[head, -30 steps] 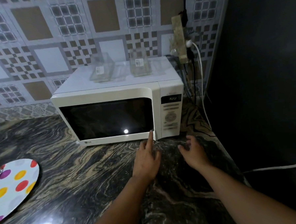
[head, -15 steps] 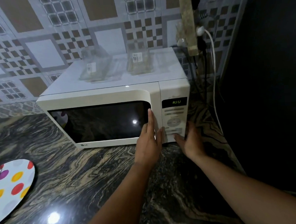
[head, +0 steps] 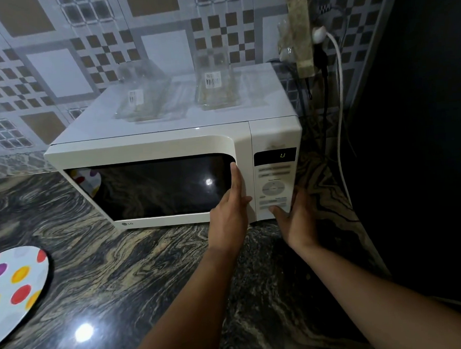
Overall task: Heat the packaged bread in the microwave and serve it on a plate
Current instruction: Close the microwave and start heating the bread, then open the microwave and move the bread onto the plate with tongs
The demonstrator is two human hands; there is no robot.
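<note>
A white microwave [head: 153, 145] stands on the dark marble counter [head: 138, 264], its door closed and its dark window hiding the inside. My left hand [head: 232, 209] lies flat on the right edge of the door, fingers straight and pointing up. My right hand [head: 295, 219] holds the microwave's lower right corner, thumb on the bottom of the control panel [head: 275, 188], fingers round the side. The display shows a single green digit. A white plate with coloured dots [head: 15, 289] lies at the left edge of the counter. The bread is not visible.
Two clear plastic containers [head: 214, 87] sit on top of the microwave. A white cable [head: 338, 94] and a plug hang on the tiled wall at the right. A dark surface [head: 422, 137] closes off the right side.
Both hands rose from the counter to the microwave: the left onto the door edge, the right onto the panel corner. The display changed from several digits to one. The view moved closer.
</note>
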